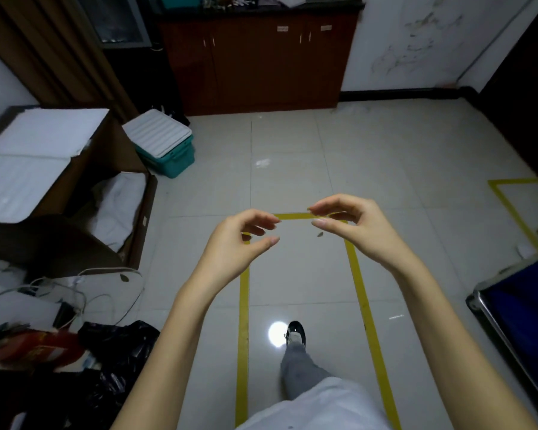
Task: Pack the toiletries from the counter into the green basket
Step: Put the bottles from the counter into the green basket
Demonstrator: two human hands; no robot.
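My left hand (239, 240) and my right hand (351, 225) are raised in front of me over the tiled floor, fingers loosely curled, fingertips pointing toward each other. Neither hand holds anything. A dark counter (261, 9) on a brown cabinet (255, 63) stands at the far wall, with small cluttered items on top that are too dim to make out. No green basket shows in view; a teal bin with a white lid (165, 144) sits on the floor at the left.
Yellow tape lines (359, 280) mark a rectangle on the floor below my hands. Open cardboard boxes (75, 187) with white padding, cables and black bags crowd the left. A blue metal-framed object (519, 311) stands at the right. My foot (295, 332) steps forward.
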